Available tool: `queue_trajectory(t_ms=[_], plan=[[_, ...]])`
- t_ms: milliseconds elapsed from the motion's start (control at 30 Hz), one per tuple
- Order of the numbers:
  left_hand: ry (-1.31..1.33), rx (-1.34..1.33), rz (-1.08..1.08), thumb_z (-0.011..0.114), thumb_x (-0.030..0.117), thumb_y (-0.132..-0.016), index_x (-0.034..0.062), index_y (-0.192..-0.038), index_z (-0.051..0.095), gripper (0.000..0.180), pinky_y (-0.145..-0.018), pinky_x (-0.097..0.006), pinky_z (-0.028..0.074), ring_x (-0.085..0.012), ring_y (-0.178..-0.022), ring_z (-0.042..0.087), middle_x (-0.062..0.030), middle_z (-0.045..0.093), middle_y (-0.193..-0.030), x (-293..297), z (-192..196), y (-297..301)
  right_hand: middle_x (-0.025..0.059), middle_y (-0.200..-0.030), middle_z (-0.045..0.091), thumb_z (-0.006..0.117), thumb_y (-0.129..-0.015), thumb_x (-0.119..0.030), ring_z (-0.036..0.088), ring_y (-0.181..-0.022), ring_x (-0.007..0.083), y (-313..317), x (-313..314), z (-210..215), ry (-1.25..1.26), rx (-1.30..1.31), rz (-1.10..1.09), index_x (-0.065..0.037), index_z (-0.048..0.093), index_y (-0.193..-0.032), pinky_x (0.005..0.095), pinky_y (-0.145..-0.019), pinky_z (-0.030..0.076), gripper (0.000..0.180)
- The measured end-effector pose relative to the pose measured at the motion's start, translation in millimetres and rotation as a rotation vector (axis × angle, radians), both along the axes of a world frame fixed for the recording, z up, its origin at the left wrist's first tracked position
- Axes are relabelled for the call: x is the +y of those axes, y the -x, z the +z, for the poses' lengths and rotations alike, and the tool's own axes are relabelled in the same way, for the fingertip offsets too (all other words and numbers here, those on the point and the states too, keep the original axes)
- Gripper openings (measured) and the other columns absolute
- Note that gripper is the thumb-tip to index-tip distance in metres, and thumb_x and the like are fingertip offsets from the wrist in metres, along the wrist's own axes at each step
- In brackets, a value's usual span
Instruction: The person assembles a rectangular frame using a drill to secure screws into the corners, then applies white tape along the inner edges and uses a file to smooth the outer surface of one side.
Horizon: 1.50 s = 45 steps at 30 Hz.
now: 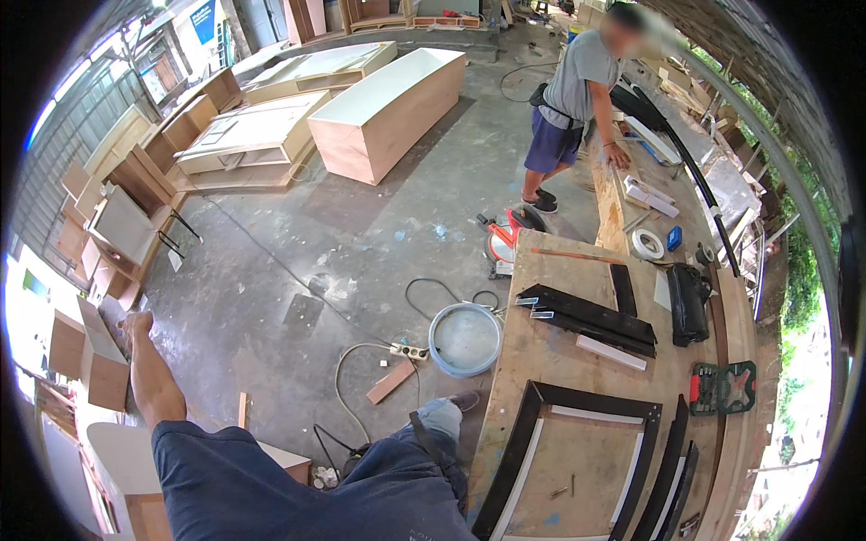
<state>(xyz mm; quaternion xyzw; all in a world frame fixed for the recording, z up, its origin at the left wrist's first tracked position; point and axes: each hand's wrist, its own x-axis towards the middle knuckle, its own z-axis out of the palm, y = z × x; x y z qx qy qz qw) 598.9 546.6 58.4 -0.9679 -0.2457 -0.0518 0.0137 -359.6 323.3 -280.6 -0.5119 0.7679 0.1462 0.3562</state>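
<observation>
My left arm reaches out to the far left, and my left hand [137, 323] is beside a brown wooden box [106, 374] and stacked cabinet parts. The hand is small in the picture, so its fingers cannot be made out and I see nothing certain in it. My right hand is out of view. On the workbench [564, 442] at my right lies a black frame [519, 442] with white inner strips. Black bars [591, 320] and a white strip [612, 352] lie beyond it, and more black strips [663, 478] lie to its right.
A blue-rimmed round tub [465, 338], a power strip [409, 351] and loose cables are on the floor by the bench. A red cut-off saw [510, 239] stands farther off. Another person [577, 99] leans on the bench's far end. A long wooden box [388, 117] sits mid-floor.
</observation>
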Motion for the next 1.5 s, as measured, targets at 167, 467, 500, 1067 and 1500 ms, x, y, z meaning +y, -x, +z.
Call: queue_trajectory(t_ms=[167, 467, 500, 1067, 1500], plan=[[-0.057, 0.088, -0.017, 0.056, 0.023, -0.083, -0.0147, -0.140, 0.051, 0.068, -0.113, -0.049, 0.045, -0.0427, -0.134, 0.057, -0.0307, 0.054, -0.146, 15, 5, -6, 0.0183, -0.102, 0.071, 0.060, -0.095, -0.044, 0.070, -0.092, 0.0343, -15, -4, 10, 0.032, 0.027, -0.009, -0.004, 0.068, -0.109, 0.0474, -0.078, 0.054, 0.043], [0.046, 0.061, -0.426, 0.062, 0.023, -0.081, -0.0141, -0.130, 0.058, 0.062, -0.095, -0.051, 0.056, -0.0446, -0.112, 0.069, -0.0337, 0.069, -0.117, -64, -91, -11, 0.0145, -0.096, 0.070, 0.061, -0.093, -0.032, 0.070, -0.082, 0.0316, -50, 6, 21, 0.089, 0.058, -0.032, -0.003, 0.064, -0.103, 0.0442, -0.068, 0.055, 0.031], [-0.040, 0.091, -0.618, 0.064, 0.024, -0.081, -0.0140, -0.131, 0.057, 0.064, -0.091, -0.052, 0.057, -0.0453, -0.108, 0.070, -0.0336, 0.070, -0.113, -114, -125, 7, 0.0141, -0.096, 0.070, 0.061, -0.093, -0.031, 0.070, -0.081, 0.0313, -51, 8, 23, 0.115, 0.088, -0.060, -0.003, 0.064, -0.103, 0.0438, -0.067, 0.055, 0.029], [0.538, 1.219, -3.427, 0.080, 0.022, -0.072, 0.0055, -0.161, 0.028, 0.104, -0.117, -0.055, 0.033, -0.0345, -0.152, 0.033, -0.0188, 0.037, -0.161, -476, -196, 691, 0.0302, -0.106, 0.067, 0.054, -0.092, -0.012, 0.064, -0.101, 0.0512, -157, -24, 112, 0.525, 0.107, -0.474, 0.005, 0.059, -0.108, 0.0564, -0.082, 0.051, 0.024], [-0.216, 1.333, -3.708, 0.087, 0.056, -0.060, 0.0101, -0.163, 0.026, 0.129, -0.126, -0.057, 0.018, -0.0325, -0.159, 0.016, -0.0065, 0.021, -0.172, -453, -221, 743, 0.0337, -0.089, 0.060, 0.063, -0.088, -0.012, 0.066, -0.080, 0.0510, -154, -22, 118, 0.591, 0.154, -0.356, 0.012, 0.045, -0.103, 0.0545, -0.068, 0.055, 0.034]])
